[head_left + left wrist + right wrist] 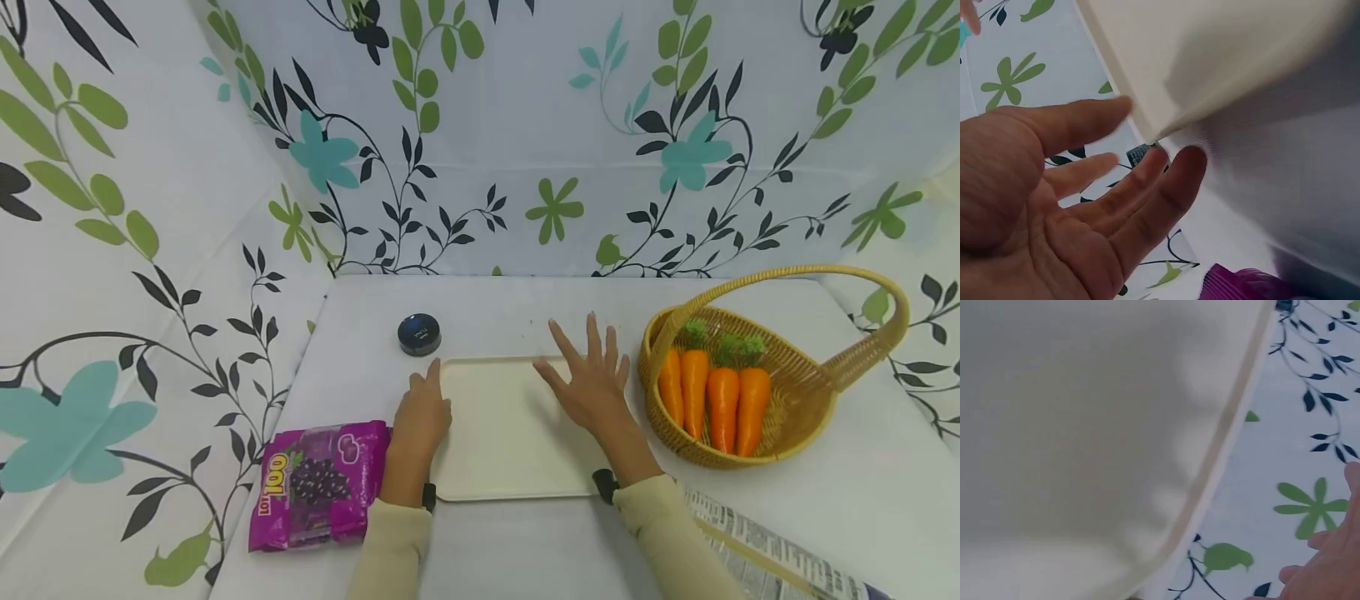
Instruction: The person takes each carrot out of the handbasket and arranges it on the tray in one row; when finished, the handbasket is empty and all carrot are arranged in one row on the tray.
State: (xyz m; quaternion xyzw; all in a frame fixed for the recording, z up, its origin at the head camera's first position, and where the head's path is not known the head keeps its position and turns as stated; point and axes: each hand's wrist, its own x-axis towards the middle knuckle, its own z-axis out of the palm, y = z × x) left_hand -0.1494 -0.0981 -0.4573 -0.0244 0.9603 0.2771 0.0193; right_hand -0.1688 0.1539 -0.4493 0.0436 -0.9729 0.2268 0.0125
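A shallow cream tray (517, 429) lies on the white table between the two hands. Beside its left edge is my left hand (422, 415). In the left wrist view, the thumb and fingers of the left hand (1085, 194) are apart, near the tray's corner (1147, 128); whether they touch it I cannot tell. My right hand (592, 383) hovers with spread fingers over the tray's right part, holding nothing. Only part of the right hand (1329, 556) shows in the right wrist view, past the rim of the tray (1225, 434).
A purple grape-pictured bag (318, 483) lies left of the left forearm. Behind the tray's left corner sits a round dark-lidded container (419, 334). A wicker basket (813, 417) with several carrots (723, 408) stands at right. Folded newspaper (772, 546) lies in front of it.
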